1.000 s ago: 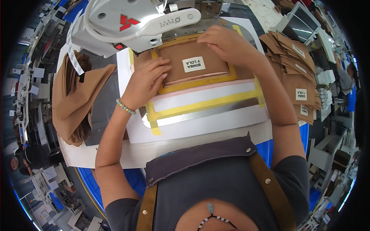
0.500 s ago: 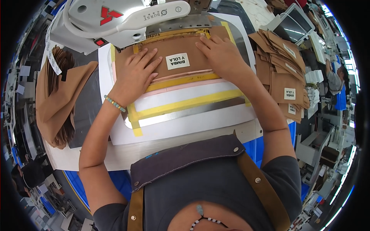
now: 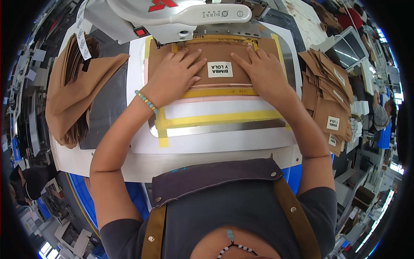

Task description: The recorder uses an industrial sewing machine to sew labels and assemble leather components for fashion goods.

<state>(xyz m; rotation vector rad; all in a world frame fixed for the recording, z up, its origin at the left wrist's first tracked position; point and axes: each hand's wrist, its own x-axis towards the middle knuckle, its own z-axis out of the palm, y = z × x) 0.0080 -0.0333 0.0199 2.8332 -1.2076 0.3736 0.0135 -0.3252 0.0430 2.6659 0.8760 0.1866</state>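
A brown fabric panel [image 3: 215, 52] with a white label [image 3: 220, 69] lies flat in a frame edged with yellow tape [image 3: 224, 117]. My left hand [image 3: 176, 77] rests palm down on the panel's left part, fingers spread toward the machine. On the right part lies my right hand [image 3: 265, 73], also flat with its fingers apart, their tips near the taped far edge. Neither hand grasps anything. Right beyond the fingertips stands the white sewing machine head [image 3: 172, 19], its metal plate [image 3: 224, 29] over the far edge of the frame. Its needle cannot be made out.
Folded brown fabric pieces [image 3: 71, 97] are bunched on the table at the left. To the right is a stack of labelled brown pieces [image 3: 330, 101], with a screen [image 3: 347, 45] behind it. A white strip [image 3: 82, 34] hangs at the machine's left.
The whole view has shifted, so the machine, panel and stacks sit farther right and higher. Both hands stay flat on the panel, with only slight shifts of the fingers.
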